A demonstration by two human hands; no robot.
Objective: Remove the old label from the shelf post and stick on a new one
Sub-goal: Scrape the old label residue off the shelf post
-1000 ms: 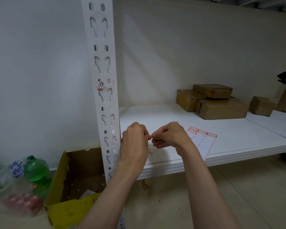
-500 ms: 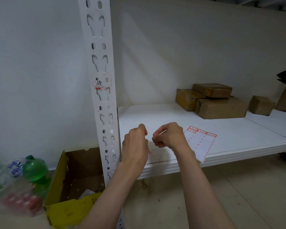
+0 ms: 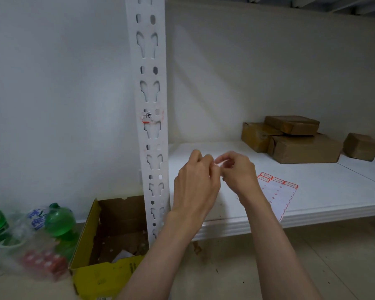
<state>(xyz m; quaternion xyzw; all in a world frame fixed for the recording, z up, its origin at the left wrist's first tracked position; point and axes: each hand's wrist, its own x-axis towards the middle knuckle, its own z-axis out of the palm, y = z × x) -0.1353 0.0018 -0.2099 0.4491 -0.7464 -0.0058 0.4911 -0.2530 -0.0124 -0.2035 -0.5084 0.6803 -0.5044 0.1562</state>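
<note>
Storage room or stockroom; a white slotted metal shelf post (image 3: 148, 118) carries a white shelf board (image 3: 312, 191) against a bare wall; taped cardboard parcels (image 3: 299, 141) are stacked on the shelf; an open cardboard box (image 3: 108, 241) stands on the floor.

A small pale scrap (image 3: 220, 164) between the two hands is blurred; what it is cannot be told. The left hand (image 3: 195, 180) hides its own fingertips. The right wrist covers the left edge of the label sheet (image 3: 277, 191), whose print is too small to read. At lower left, the bag (image 3: 30, 245) and green bottles (image 3: 59, 221) are blurred. The post (image 3: 148, 61) runs off the top edge.
</note>
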